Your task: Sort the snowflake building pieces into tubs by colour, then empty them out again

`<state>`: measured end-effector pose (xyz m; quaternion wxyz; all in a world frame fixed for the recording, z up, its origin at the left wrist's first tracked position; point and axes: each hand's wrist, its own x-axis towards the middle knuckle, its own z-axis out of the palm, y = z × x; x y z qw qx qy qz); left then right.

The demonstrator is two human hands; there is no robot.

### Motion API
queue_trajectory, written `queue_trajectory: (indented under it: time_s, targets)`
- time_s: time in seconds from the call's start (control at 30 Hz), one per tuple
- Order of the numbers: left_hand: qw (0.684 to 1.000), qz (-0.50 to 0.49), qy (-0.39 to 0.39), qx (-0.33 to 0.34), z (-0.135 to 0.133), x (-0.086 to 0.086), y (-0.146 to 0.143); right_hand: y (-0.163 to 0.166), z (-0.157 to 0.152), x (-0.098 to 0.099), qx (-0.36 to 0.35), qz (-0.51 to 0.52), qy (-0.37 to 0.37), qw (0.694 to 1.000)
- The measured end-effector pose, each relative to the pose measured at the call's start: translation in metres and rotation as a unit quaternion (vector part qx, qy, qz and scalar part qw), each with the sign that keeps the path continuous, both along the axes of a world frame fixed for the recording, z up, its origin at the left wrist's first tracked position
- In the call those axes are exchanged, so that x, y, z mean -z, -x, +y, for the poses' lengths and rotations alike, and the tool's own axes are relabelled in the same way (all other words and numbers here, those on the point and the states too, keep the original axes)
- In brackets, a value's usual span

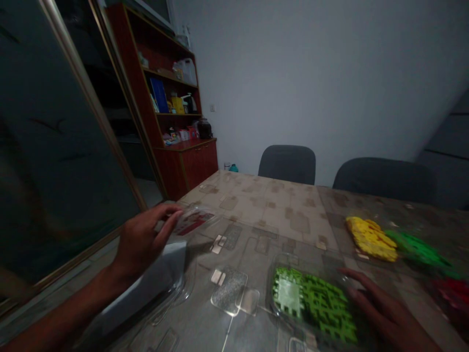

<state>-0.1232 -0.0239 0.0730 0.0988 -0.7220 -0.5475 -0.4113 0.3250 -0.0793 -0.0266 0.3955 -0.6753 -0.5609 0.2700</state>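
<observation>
I watch through one head-worn camera, facing forward and slightly down across the table (264, 195); the left hand (144, 237) and right hand (381, 303) sit close, low at either side, with chairs (287, 164), cabinet (201, 164) and wall (293, 73) farther off.

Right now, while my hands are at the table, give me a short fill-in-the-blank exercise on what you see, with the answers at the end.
1. The left hand pinches clear plastic with a ____ patch on it.
2. The right hand is beside a clear box of ____ pieces.
3. The bundle just left of a green bundle is ____.
4. There are ____ gray chairs at the far side of the table.

Missing words: red; green; yellow; two.
</observation>
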Motion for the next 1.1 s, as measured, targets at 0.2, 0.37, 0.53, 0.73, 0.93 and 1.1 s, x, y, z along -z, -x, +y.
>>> queue_trajectory:
  time_s: [0.2,0.37,0.53,0.73,0.93,1.1]
  targets:
    - [0.920,-0.277,0.213,0.177,0.018,-0.016,-0.046,-0.008,0.004,-0.005,-0.056,-0.048,0.031,0.997]
    - [0.847,-0.329,0.334,0.252,0.026,-0.007,-0.086,-0.005,0.003,-0.005,-0.052,-0.093,0.003,0.994]
    - [0.797,-0.327,0.407,0.304,0.031,0.002,-0.118,0.003,0.000,-0.024,-0.019,-0.154,-0.092,0.984]
    - [0.769,-0.304,0.438,0.351,0.031,0.005,-0.146,0.017,-0.009,-0.056,-0.016,-0.156,-0.118,0.981]
    - [0.754,-0.247,0.468,0.389,0.029,0.003,-0.169,0.029,-0.008,-0.065,-0.071,-0.093,-0.044,0.992]
    - [0.743,-0.225,0.484,0.405,0.032,0.005,-0.186,0.040,-0.002,-0.071,-0.076,-0.066,-0.041,0.994]
